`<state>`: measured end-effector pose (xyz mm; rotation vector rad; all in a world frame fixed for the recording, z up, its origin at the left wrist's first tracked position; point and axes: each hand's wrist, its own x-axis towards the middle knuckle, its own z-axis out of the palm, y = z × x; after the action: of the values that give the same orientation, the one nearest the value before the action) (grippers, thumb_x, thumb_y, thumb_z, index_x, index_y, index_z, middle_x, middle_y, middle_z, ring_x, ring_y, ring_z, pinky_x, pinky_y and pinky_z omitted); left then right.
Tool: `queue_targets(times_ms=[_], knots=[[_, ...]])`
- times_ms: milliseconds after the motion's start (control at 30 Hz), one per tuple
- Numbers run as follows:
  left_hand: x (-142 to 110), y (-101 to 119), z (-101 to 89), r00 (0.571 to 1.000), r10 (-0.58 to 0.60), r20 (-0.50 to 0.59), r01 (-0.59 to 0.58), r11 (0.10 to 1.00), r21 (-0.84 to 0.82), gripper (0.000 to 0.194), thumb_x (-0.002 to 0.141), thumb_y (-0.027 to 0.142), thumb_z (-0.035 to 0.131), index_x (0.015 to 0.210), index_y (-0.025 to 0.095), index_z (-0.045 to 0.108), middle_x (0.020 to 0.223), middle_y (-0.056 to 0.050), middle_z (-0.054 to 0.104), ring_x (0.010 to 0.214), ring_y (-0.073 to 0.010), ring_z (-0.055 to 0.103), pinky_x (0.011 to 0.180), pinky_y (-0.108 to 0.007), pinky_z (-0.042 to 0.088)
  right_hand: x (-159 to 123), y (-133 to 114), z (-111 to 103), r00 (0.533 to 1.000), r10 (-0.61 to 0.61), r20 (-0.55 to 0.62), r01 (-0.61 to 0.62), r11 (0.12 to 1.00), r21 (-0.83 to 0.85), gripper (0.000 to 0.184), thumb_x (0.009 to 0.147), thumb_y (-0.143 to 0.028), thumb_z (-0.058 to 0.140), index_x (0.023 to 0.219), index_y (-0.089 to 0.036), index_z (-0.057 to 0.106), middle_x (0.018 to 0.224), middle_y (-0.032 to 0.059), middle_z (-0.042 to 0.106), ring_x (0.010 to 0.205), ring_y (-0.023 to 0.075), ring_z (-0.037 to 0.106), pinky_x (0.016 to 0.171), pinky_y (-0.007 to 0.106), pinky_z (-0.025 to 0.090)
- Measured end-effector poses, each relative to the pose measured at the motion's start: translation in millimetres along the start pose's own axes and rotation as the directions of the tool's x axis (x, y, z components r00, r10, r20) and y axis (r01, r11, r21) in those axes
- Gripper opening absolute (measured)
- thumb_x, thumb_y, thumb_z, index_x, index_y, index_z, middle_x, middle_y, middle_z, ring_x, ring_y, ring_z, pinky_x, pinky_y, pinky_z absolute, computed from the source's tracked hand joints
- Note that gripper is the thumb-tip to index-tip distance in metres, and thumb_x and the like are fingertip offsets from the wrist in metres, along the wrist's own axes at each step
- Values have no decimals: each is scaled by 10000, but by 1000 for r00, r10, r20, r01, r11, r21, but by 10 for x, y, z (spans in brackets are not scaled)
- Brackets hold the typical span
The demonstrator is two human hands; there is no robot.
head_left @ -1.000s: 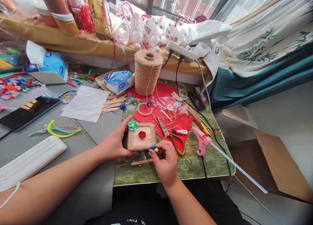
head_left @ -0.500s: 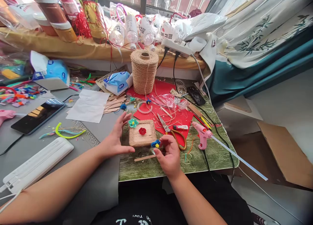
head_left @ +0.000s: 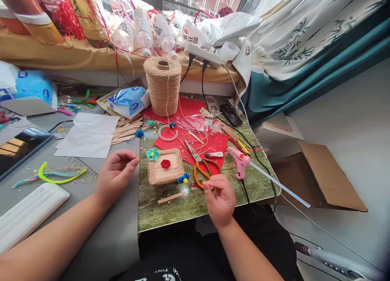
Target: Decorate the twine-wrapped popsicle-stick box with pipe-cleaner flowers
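A small square box (head_left: 166, 181) wrapped in twine, with wooden sticks across its top, sits on the green wood-patterned board. It bears a red rose (head_left: 165, 164) in the middle, a teal flower (head_left: 152, 154) at the far left corner and a blue flower with a yellow centre (head_left: 183, 178) at the near right corner. My left hand (head_left: 117, 173) hovers left of the box, its fingers curled in and nothing seen in them. My right hand (head_left: 221, 197) is right of the box by the scissors' (head_left: 199, 167) handles, thumb and forefinger pinched; anything between them is too small to make out.
A pink glue gun (head_left: 240, 163) lies at the right with a long glue stick in it. Behind stand a twine spool (head_left: 163, 88) and red paper (head_left: 161, 140). A wooden stick (head_left: 171, 197) lies in front of the box. A phone (head_left: 22, 149) is at the left.
My right hand has let go of the blue flower, now on the box's corner, and drawn away right. My left hand has moved off the box and curled its fingers. The view has turned right.
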<state>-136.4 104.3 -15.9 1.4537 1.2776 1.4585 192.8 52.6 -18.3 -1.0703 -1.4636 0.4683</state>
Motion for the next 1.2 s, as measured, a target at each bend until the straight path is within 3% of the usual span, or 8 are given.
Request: queue_targets(times_ms=[133, 267, 433, 533, 633, 733, 867, 1200], knots=[[-29, -46, 7, 994, 90, 58, -89, 996, -22, 197, 1027, 349, 665, 866, 236, 651, 849, -31, 646, 852, -195, 629, 812, -344, 514, 200, 215, -257, 999, -49, 10, 49, 995, -82, 144, 967, -172, 720, 865, -248, 653, 833, 22, 649, 768, 204, 636, 715, 387, 547], [-26, -33, 17, 992, 123, 2, -123, 992, -3, 84, 1010, 316, 689, 1024, 241, 653, 979, -48, 655, 957, -198, 639, 877, -349, 518, 402, 401, -349, 995, -60, 79, 78, 965, -252, 152, 989, -203, 679, 1128, -258, 709, 1036, 79, 730, 969, 266, 695, 889, 485, 588], [224, 215, 114, 966, 248, 69, -252, 967, 44, 484, 919, 423, 776, 1321, 290, 543, 1347, -112, 592, 1274, -279, 594, 1021, -437, 521, 497, 493, -278, 970, -118, 210, 181, 934, -308, 172, 982, -179, 650, 1125, -251, 712, 1069, 90, 731, 1033, 290, 695, 941, 522, 576], [392, 276, 215, 948, 316, 48, -320, 942, 107, 494, 937, 500, 726, 1339, 309, 513, 1381, -113, 585, 1311, -296, 581, 1048, -480, 523, 480, 497, -253, 959, -126, 253, 203, 930, -305, 184, 972, -141, 650, 1112, -246, 705, 1060, 86, 726, 1023, 282, 686, 939, 517, 559], [420, 183, 238, 901, 434, 5, -426, 883, 195, 329, 998, 485, 633, 1273, 318, 568, 1287, -99, 628, 1240, -286, 607, 1056, -514, 515, 455, 493, -265, 961, -111, 254, 190, 931, -313, 189, 966, -124, 649, 1102, -245, 700, 1038, 82, 725, 992, 276, 676, 910, 503, 552], [345, 102, 167, 798, 552, 241, -602, 733, 316, 335, 959, 584, 650, 1193, 346, 678, 1231, -86, 686, 1175, -306, 625, 1053, -548, 500, 445, 492, -281, 961, -101, 257, 183, 931, -316, 175, 969, -131, 646, 1090, -246, 696, 1021, 79, 724, 971, 275, 670, 887, 492, 549], [299, 271, 153, 724, 429, 540, -674, 607, 421, 409, 897, 509, 759, 1275, 362, 706, 1237, -58, 769, 1228, -319, 639, 1079, -538, 444, 457, 491, -275, 963, -98, 252, 176, 935, -308, 156, 967, -141, 651, 1073, -246, 695, 1011, 73, 726, 958, 274, 674, 876, 483, 545], [427, 868, 416, 678, 138, 722, -669, 521, 530, 343, 1022, 300, 579, 1353, 275, 665, 1192, -69, 794, 1120, -280, 672, 1006, -476, 402, 482, 469, -263, 968, -67, 244, 135, 952, -274, 144, 980, -153, 628, 1053, -257, 696, 1001, 67, 731, 947, 273, 680, 886, 484, 545]])
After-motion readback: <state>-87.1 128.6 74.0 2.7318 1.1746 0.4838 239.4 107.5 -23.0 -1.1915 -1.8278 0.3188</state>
